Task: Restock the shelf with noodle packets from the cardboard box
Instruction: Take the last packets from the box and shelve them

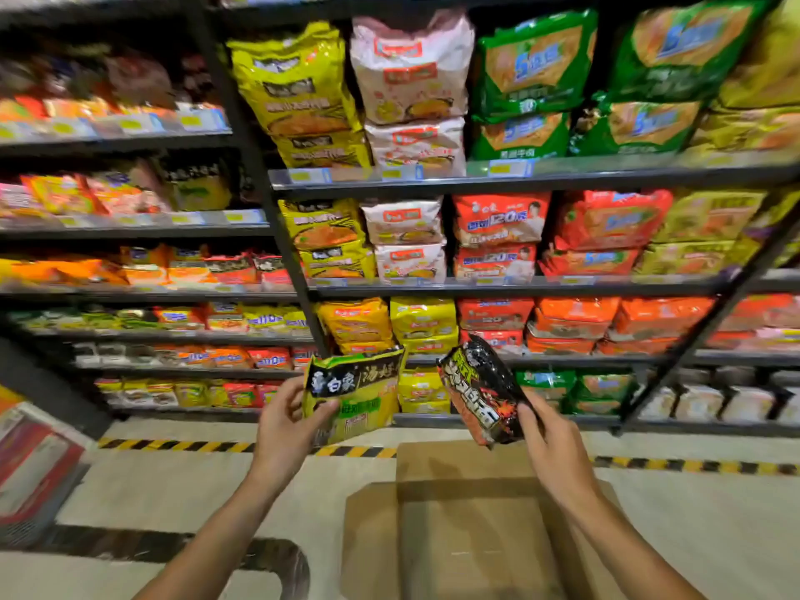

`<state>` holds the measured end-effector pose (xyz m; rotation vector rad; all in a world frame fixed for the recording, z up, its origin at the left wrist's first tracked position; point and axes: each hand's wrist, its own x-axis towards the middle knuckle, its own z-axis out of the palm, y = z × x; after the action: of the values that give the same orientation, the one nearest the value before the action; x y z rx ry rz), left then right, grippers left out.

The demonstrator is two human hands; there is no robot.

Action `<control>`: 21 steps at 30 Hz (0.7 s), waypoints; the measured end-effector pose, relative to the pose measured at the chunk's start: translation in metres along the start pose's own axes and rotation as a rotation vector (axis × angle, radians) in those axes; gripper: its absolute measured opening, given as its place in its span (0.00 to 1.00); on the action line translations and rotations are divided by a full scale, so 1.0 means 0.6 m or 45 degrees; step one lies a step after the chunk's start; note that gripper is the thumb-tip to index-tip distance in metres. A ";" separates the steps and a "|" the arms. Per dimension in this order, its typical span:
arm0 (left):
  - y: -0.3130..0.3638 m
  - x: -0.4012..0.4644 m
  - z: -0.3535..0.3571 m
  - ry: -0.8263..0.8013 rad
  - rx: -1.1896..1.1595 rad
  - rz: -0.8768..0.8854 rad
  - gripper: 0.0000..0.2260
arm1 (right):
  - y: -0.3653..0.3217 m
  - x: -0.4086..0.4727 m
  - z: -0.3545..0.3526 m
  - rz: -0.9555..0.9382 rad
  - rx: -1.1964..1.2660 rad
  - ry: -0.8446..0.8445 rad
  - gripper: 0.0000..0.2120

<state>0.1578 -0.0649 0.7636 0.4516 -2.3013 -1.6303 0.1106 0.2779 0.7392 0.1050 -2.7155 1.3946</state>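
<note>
One cardboard box [472, 534] below; left hand [288, 420] grips yellow packet [359, 396], right hand [552, 443] black packet [485, 391].

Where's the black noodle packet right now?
In the head view, right of centre: the black packet is held up by the right hand, above the cardboard box and beside the yellow-green packet.

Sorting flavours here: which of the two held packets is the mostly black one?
The packet in the right hand: black with red-orange print. The left hand holds a yellow-green one.
</note>
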 end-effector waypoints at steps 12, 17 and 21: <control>0.100 -0.076 -0.204 0.290 -0.083 0.105 0.11 | -0.205 0.036 0.050 -0.383 0.122 -0.289 0.27; 0.081 -0.084 -0.351 0.444 -0.066 0.117 0.14 | -0.310 0.048 0.127 -0.472 0.109 -0.330 0.25; 0.044 -0.070 -0.481 0.526 -0.129 0.083 0.25 | -0.414 0.033 0.210 -0.476 0.149 -0.380 0.11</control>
<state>0.3104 -0.2867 0.8794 0.6170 -1.9019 -1.4535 0.1104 0.0305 0.8688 0.8443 -2.6345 1.5170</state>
